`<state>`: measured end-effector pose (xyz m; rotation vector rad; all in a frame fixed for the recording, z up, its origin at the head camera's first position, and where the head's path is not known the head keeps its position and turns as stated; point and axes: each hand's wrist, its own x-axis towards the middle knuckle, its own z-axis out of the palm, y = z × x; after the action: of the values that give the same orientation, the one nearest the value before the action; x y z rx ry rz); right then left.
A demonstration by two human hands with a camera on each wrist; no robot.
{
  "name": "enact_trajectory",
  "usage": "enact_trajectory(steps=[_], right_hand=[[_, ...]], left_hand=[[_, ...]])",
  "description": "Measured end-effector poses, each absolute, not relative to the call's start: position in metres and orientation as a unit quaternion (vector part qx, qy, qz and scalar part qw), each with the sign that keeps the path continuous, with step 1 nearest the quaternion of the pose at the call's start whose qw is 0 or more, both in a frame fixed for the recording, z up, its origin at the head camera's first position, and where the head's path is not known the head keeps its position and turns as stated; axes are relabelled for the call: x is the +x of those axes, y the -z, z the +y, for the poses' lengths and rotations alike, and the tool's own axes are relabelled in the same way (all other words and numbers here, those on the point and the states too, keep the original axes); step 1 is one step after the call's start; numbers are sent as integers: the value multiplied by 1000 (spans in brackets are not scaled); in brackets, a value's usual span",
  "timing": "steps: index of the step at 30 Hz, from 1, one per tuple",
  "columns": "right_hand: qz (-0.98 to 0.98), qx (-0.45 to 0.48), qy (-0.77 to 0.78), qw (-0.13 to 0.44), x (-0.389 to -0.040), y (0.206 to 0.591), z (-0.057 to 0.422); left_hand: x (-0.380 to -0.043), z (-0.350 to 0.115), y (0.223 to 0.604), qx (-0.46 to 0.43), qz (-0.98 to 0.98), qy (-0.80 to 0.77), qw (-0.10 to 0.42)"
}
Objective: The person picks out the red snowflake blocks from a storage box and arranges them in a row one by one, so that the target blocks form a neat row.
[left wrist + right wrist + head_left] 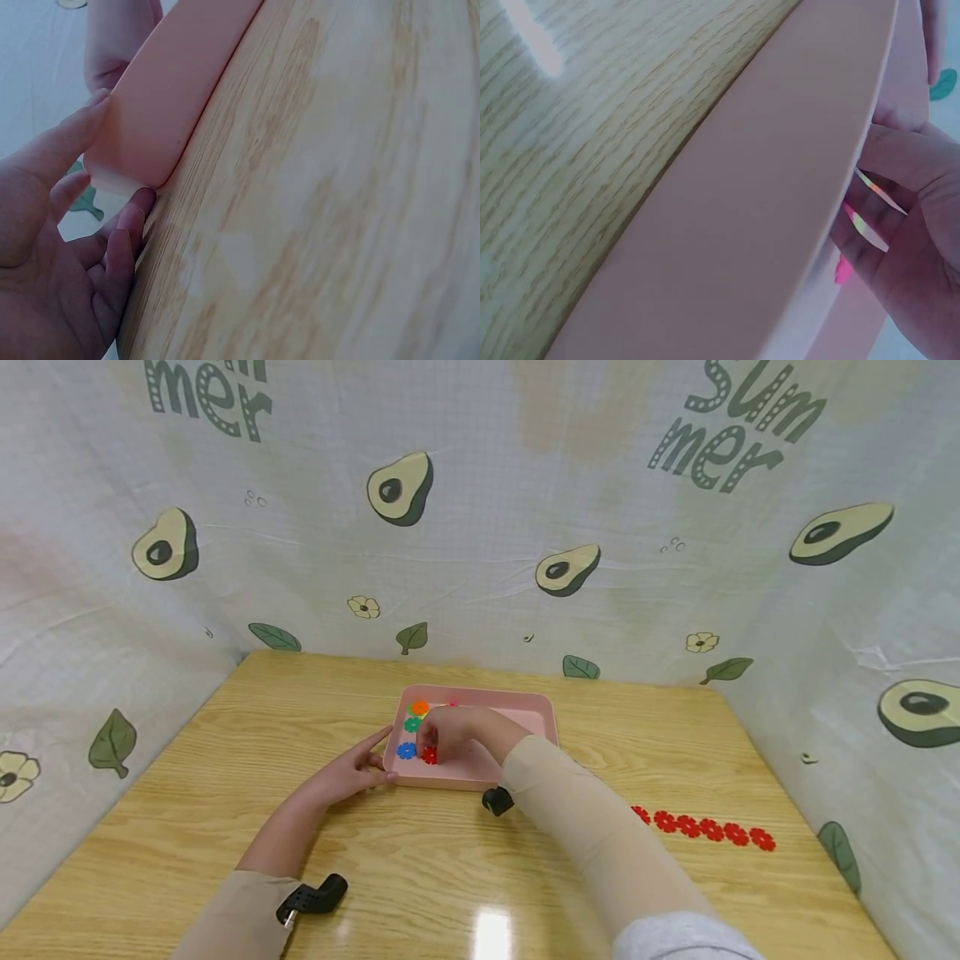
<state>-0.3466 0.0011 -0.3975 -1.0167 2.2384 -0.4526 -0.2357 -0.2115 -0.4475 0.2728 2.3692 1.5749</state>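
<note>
A shallow pink tray [476,783] sits on the wooden table with small flower-shaped plastic pieces at its left end. My left hand [352,774] holds the tray's near left corner, thumb at the front and fingers along the left side. In the left wrist view, the thumb of that hand [45,225] lies against the tray wall [172,97]. My right hand [450,731] reaches into the tray, fingers bent down at a red flower piece [430,756]. The tray wall [727,187] hides its fingertips in the right wrist view, so any grip there is unclear.
Beside the red piece lie a blue piece [407,751], a green piece [412,724] and an orange piece [420,707]. A row of several red flower pieces [712,830] lies on the table [420,868] at the right. Behind hangs a patterned cloth [480,527].
</note>
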Motion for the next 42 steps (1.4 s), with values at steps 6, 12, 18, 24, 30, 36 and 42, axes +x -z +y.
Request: enact_trajectory(steps=[6,12,18,24,30,36,42], right_hand=[[851,-384,173,314,-346,400,1],[857,-379,170,306,-343,399,3],[859,-372,176,304,-338,396,9],[863,-375,166,295,-337,398,16],[860,-378,173,295,-337,399,25],[867,-367,172,291,-336,396,41],[871,-374,150,281,-339,386,64]], left_hand=[[-236,-211,447,93,821,-544,143],[-236,-211,447,94,823,-541,143],[-235,-209,446,87,825,-540,142],[-235,-208,445,84,828,-536,138],[-235,-207,445,80,832,-531,136],[-235,-205,444,86,833,-529,136],[-233,-205,443,84,833,-529,136]])
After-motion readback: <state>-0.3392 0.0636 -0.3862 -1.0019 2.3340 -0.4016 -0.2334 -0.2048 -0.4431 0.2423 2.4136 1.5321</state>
